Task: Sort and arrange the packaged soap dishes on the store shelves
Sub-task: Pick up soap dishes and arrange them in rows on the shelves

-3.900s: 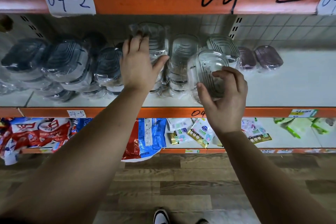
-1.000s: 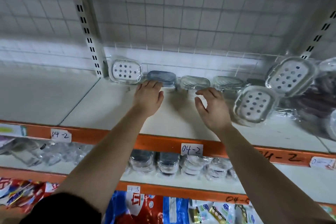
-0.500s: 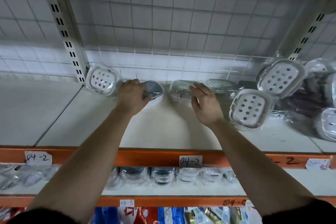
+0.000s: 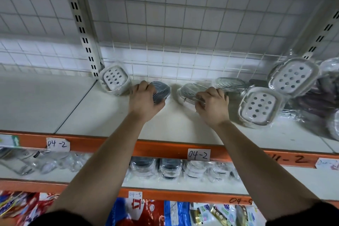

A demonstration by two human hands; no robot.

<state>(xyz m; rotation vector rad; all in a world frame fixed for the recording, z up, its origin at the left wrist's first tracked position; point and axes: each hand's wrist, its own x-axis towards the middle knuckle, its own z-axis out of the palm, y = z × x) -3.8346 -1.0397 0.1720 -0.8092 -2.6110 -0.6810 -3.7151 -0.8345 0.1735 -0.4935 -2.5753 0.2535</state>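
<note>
Grey soap dish (image 4: 162,90), wrapped in clear film, sits dead centre in the frame on the upper shelf (image 4: 88,113). The left grip (image 4: 145,101) is curled round it, and only the dish's right end shows past the knuckles. Just to the right, with a small gap between, comes the clear soap dish (image 4: 188,91). The right grip (image 4: 212,106) is wrapped round its right end, fingers hooked over the top, and the left half of the dish sticks out. Both dishes tilt up on edge; whether they touch the shelf cannot be told.

Touching the left grip on its upper-left side, a white perforated dish (image 4: 114,79) leans against the slotted upright (image 4: 82,24). Behind the right grip, a second clear dish (image 4: 230,82) lies against the wire grid back (image 4: 165,14). At the right of the frame, two more white perforated dishes (image 4: 260,105) stand propped one above the other, with dark wrapped dishes (image 4: 311,97) behind them.

Along the orange rail (image 4: 165,147) is a paper label (image 4: 198,154) reading 04-2. Below it, on the lower shelf, runs a row of wrapped dishes (image 4: 170,168).
</note>
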